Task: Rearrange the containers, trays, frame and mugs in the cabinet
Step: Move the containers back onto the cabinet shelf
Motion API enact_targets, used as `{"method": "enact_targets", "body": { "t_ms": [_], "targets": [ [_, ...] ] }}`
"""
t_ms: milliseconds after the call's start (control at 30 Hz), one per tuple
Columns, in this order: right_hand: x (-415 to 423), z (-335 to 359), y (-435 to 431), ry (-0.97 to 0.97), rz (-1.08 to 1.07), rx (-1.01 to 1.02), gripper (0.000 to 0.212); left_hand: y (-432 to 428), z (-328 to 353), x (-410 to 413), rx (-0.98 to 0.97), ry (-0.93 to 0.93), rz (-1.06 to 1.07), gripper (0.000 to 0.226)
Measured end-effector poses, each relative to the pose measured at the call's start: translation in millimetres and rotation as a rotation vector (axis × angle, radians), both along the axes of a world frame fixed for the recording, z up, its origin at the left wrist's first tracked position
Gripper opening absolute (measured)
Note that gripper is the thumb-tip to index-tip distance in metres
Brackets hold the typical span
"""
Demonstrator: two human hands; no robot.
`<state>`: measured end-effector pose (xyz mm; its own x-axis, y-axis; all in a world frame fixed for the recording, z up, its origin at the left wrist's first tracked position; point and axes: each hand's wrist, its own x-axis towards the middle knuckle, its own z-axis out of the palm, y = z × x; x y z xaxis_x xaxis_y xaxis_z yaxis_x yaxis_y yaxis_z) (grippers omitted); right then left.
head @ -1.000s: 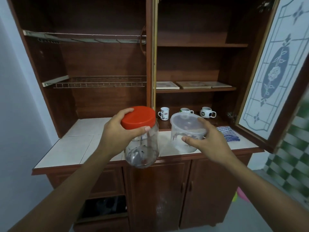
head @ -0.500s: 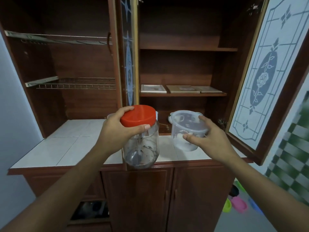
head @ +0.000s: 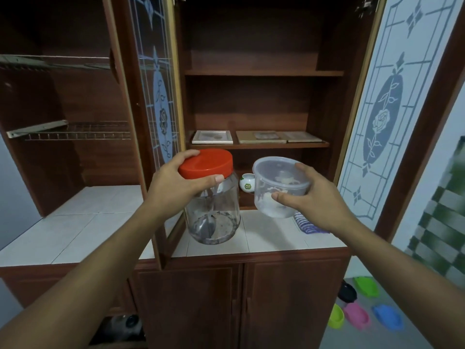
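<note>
My left hand (head: 176, 183) grips the red lid of a clear plastic jar (head: 214, 212) and holds it in the air above the tiled counter (head: 271, 238). My right hand (head: 312, 197) holds a round translucent tub (head: 279, 187) with a clear lid, lifted in front of the lower shelf. A white mug (head: 247, 182) shows between the two containers; other mugs are hidden behind them. On the shelf above lie a white picture frame (head: 212, 136) and flat wooden trays (head: 276, 136).
The cabinet's right glass door (head: 392, 102) stands wide open; the left one (head: 156, 96) juts toward me beside the jar. A blue striped cloth (head: 308, 224) lies on the counter. Wire racks (head: 75, 133) fill the left bay. Coloured sandals (head: 364, 313) lie on the floor.
My view has shifted right and closer to the right bay. Both hands have lifted the jar and the tub higher, toward the shelves.
</note>
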<state>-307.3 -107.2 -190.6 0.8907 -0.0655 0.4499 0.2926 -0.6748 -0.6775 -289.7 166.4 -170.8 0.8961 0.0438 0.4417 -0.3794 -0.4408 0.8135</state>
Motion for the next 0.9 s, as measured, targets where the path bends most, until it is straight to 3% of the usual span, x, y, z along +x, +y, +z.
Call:
{"method": "enact_targets", "body": {
  "t_ms": [433,767,900],
  "targets": [
    [54,25,-4,-0.045,0.031,0.076,0.076,-6,37,64,0.002,-0.061,-0.038,0.09],
    [140,50,-28,-0.069,0.043,-0.006,0.099,-24,66,133,0.03,-0.089,0.036,0.09],
    [170,62,-37,-0.063,0.078,-0.012,0.099,-31,78,159,0.044,-0.121,0.063,0.092]
  ]
}}
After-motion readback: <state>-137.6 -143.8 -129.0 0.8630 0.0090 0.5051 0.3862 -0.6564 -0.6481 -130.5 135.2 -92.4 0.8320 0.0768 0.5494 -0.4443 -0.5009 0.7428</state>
